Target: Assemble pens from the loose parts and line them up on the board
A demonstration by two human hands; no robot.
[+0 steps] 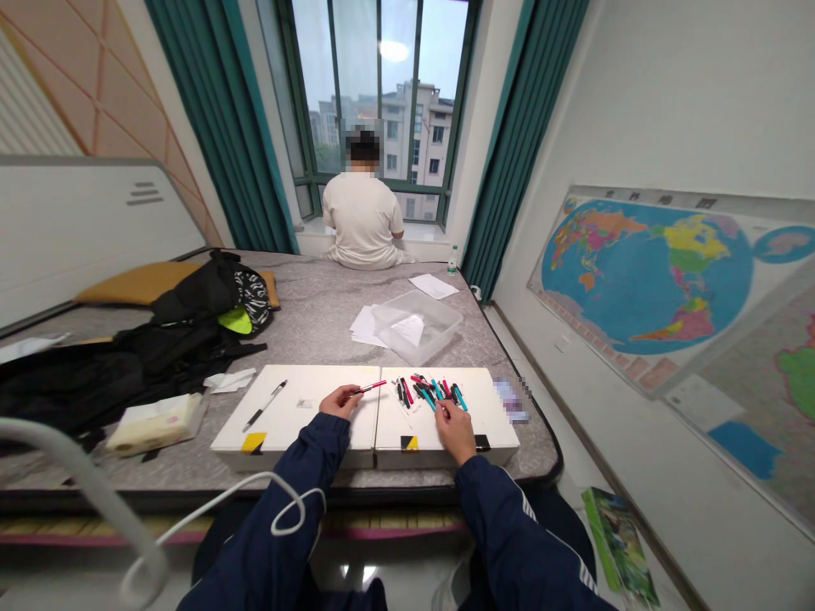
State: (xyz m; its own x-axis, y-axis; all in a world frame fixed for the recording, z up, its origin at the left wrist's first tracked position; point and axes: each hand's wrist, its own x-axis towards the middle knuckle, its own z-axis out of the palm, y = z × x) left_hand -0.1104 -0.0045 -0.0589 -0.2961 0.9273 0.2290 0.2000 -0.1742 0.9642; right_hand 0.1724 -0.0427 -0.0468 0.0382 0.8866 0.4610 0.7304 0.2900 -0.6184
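A red pen (374, 385) is pinched in the person's left hand (340, 402) over a white box (347, 434); the right hand (456, 431), well apart, touches the pen pile (439, 390), its grip unclear. The box's label (306, 404) is unreadable, the world map's (643, 271) heading blurred.

Red pen (372, 386); white boxes (299, 433); teal curtains (220, 119)

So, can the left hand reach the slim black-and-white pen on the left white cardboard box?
Likely yes: nothing stands between the left hand and that pen, though it holds a slim red pen.
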